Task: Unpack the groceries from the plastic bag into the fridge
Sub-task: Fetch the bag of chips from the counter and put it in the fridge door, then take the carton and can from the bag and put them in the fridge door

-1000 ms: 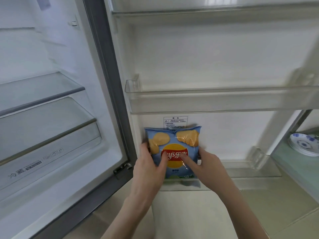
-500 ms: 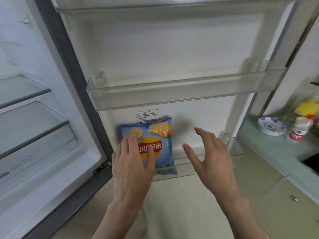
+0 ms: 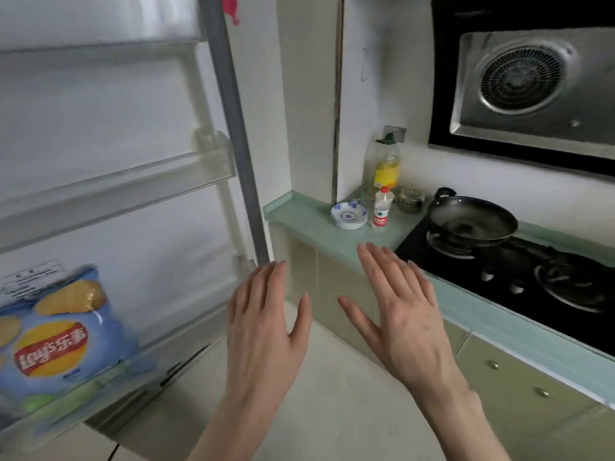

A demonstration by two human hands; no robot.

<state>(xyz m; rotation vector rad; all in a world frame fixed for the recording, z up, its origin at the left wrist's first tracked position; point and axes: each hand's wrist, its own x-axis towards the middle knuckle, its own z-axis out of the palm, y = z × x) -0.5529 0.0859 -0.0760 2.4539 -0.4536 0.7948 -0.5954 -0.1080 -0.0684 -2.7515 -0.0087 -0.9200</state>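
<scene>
A blue bag of Lay's crisps (image 3: 56, 341) stands upright in the lowest clear bin (image 3: 100, 387) of the open fridge door (image 3: 109, 128), at the far left of the view. My left hand (image 3: 263, 331) hovers in mid-air to the right of the door's edge, fingers spread, holding nothing. My right hand (image 3: 402, 311) is beside it, also spread and empty, in front of the counter. The plastic bag is not in view.
A pale green counter (image 3: 309, 221) at the right carries stacked blue-patterned dishes (image 3: 348, 216), a small white bottle (image 3: 382, 209) and an oil bottle (image 3: 382, 168). A black wok (image 3: 472, 224) sits on the gas hob (image 3: 519, 274) under an extractor hood (image 3: 529, 84). Cupboards (image 3: 519, 390) run below.
Both hands have let go of the crisp bag, which stays in the door bin. The view has swung right, away from the fridge interior toward the counter and hob.
</scene>
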